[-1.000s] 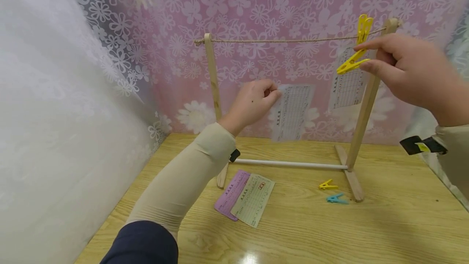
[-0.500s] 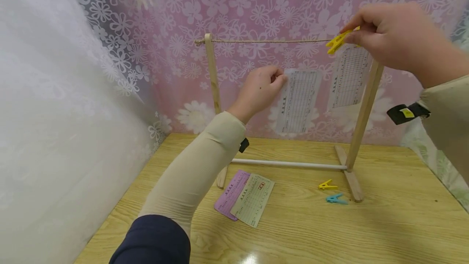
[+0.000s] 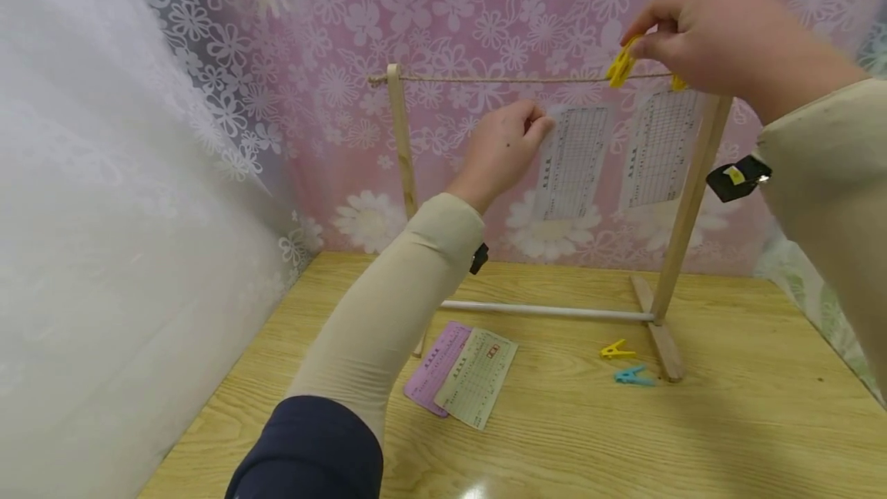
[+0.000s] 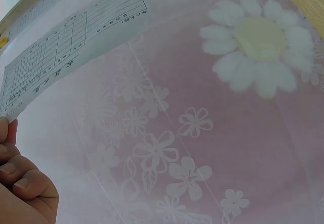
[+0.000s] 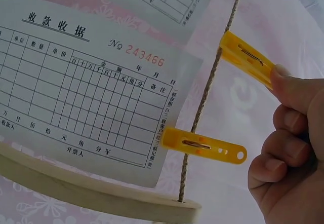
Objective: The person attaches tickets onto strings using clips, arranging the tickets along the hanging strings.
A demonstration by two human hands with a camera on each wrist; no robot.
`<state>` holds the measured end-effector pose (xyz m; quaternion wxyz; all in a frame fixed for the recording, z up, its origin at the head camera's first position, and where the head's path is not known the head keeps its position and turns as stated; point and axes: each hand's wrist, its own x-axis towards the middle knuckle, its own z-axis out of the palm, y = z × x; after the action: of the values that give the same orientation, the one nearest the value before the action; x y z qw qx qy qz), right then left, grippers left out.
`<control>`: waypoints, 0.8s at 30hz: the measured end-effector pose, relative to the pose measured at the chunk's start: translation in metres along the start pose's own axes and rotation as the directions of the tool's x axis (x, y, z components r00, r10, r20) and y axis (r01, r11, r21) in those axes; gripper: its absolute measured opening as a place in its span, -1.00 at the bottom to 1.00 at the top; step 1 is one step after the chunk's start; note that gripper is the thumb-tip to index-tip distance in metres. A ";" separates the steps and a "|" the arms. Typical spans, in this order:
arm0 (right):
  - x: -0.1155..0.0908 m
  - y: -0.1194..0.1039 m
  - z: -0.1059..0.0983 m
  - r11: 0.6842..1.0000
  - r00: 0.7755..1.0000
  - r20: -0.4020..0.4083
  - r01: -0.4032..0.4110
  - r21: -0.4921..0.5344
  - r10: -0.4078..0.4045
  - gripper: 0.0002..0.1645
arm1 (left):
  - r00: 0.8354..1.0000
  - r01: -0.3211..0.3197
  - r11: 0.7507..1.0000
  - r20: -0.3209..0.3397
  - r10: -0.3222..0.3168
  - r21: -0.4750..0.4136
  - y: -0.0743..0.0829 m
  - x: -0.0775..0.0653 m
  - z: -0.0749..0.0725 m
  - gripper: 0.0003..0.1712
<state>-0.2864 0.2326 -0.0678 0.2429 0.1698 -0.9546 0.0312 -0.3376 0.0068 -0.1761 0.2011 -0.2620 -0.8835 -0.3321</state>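
My left hand [image 3: 502, 141] pinches the top left corner of a white receipt slip [image 3: 575, 160], which hangs just below the rope [image 3: 499, 80]; the left wrist view shows fingertips on the same slip [image 4: 61, 41]. Up at the rope, my right hand [image 3: 728, 33] pinches the handle end of a yellow clothespin [image 3: 622, 64]. In the right wrist view that clothespin [image 5: 248, 57] has its tip at the rope. Beside it, a second yellow clothespin [image 5: 202, 147] clips another white receipt [image 5: 86, 92] to the rope, close to the right post.
Wooden posts [image 3: 400, 137] and a white crossbar [image 3: 547, 310] form the rack. On the table [image 3: 554, 445] lie a purple slip [image 3: 431, 380] under a pale green slip [image 3: 478, 383]. A yellow clothespin [image 3: 617, 349] and a blue clothespin [image 3: 634, 376] lie near the right foot.
My left hand has risen and shifted right with the white receipt. My right hand has moved up and left, bringing the yellow clothespin to the rope.
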 end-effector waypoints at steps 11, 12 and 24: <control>0.001 -0.005 0.002 0.999 0.997 0.067 -0.040 0.015 0.039 -0.54 | 0.999 0.003 1.000 -0.037 -0.003 0.000 0.009 0.004 -0.001 -0.74; 0.001 -0.006 0.003 0.999 0.997 0.068 -0.038 0.012 0.037 -0.54 | 0.999 0.003 1.000 -0.037 -0.003 0.001 0.009 0.004 -0.001 -0.74; -0.002 -0.008 0.011 1.000 0.995 0.101 0.016 -0.021 -0.014 -0.49 | 1.000 0.017 1.000 -0.017 -0.017 0.003 0.012 0.003 0.001 -0.75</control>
<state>-0.2867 0.2239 -0.0791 0.1965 0.1758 -0.9646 0.0104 -0.3329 0.0161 -0.1698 0.2063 -0.2515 -0.8843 -0.3348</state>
